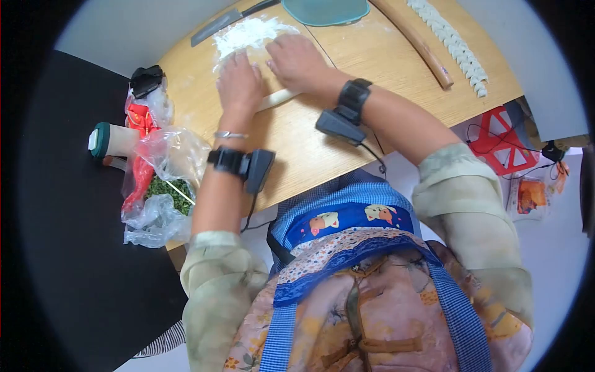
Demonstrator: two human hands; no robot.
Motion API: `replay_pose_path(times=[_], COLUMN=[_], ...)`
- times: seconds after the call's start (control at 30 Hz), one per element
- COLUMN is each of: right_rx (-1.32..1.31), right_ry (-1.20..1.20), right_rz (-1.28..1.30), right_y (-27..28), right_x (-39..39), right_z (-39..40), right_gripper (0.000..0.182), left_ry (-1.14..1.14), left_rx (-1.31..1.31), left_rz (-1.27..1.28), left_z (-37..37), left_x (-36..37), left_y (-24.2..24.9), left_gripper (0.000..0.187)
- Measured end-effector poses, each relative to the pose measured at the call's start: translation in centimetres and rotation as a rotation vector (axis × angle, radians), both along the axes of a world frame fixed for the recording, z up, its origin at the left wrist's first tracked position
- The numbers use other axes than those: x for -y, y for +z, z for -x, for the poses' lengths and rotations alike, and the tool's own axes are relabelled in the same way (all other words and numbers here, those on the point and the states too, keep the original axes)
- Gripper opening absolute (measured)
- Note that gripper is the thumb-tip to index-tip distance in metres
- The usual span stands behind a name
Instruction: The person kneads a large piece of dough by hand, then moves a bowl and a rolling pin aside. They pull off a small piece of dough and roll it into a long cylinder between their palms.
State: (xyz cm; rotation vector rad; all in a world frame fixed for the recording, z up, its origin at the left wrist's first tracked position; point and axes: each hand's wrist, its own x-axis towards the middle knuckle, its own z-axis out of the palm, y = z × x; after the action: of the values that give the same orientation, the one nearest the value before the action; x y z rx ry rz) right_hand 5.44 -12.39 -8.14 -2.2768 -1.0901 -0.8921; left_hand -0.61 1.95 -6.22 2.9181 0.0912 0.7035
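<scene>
My left hand [240, 84] lies palm down on the wooden table, its fingers reaching toward a patch of white flour [251, 34]. To its right, my right hand [300, 61] is also palm down, with fingers apart and slightly bent at the edge of the flour. A pale dough rope [277, 98] shows between the two hands, near their heels. Its ends run beneath the hands and are hidden there. Neither palm is visible, but both hands seem to rest on the dough rather than wrap round it.
Beyond the flour lies a knife [217, 27]. A teal board-like item [325, 11] is at the far edge. On the right are a wooden rolling pin [421, 46] and a row of cut dough pieces [455, 49]. Plastic bags [158, 214] with greens and a green-lidded cup [114, 140] stand left.
</scene>
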Motion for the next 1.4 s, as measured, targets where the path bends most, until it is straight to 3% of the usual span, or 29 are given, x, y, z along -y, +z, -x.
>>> replay_pose_path(times=[0.03, 0.1, 0.13, 0.27, 0.43, 0.53, 0.97, 1.1, 1.17, 1.27, 1.4], right_rx=[0.006, -0.273, -0.101, -0.103, -0.208, -0.14, -0.211, -0.269, -0.289, -0.278, -0.319], right_ry=[0.0, -0.029, -0.05, 0.006, 0.121, 0.161, 0.227, 0.233, 0.197, 0.117, 0.04], right_rz=[-0.003, 0.18, 0.142, 0.181, 0.323, 0.359, 0.537, 0.481, 0.487, 0.474, 0.469], right_y=[0.2, -0.3, -0.8, -1.1, -1.2, -1.1, 0.0, -0.2, -0.1, -0.7, -0.2], right_x=[-0.1, -0.3, 0.0, 1.0, 3.0, 4.8, 10.1, 8.9, 7.4, 4.9, 3.0], right_z=[0.3, 1.2, 1.5, 2.2, 3.9, 5.3, 13.0, 11.3, 9.6, 6.1, 3.3], right_gripper=[0.026, 0.034, 0.039, 0.046, 0.056, 0.057, 0.069, 0.068, 0.068, 0.068, 0.063], left_ry=[0.0, 0.089, 0.092, 0.011, -0.082, -0.127, -0.177, -0.128, 0.053, 0.235, 0.275], left_rx=[0.006, -0.093, -0.09, -0.072, -0.079, -0.042, -0.236, -0.354, -0.415, -0.355, -0.294], left_rz=[-0.003, 0.037, 0.061, 0.07, -0.067, -0.145, -0.025, -0.005, 0.047, 0.034, 0.016], left_z=[-0.5, -0.6, -0.3, 1.4, 3.5, 5.5, 14.9, 11.6, 8.0, 3.4, 1.0], left_x=[0.3, 1.0, 1.0, 1.0, 1.0, 1.5, 3.5, 2.9, 2.7, 1.5, 0.9], left_y=[-1.1, -2.5, -2.6, -2.5, -2.5, -2.5, -2.3, -1.6, -1.1, -1.7, -1.7], left_gripper=[0.039, 0.046, 0.049, 0.049, 0.048, 0.047, 0.051, 0.051, 0.054, 0.057, 0.06])
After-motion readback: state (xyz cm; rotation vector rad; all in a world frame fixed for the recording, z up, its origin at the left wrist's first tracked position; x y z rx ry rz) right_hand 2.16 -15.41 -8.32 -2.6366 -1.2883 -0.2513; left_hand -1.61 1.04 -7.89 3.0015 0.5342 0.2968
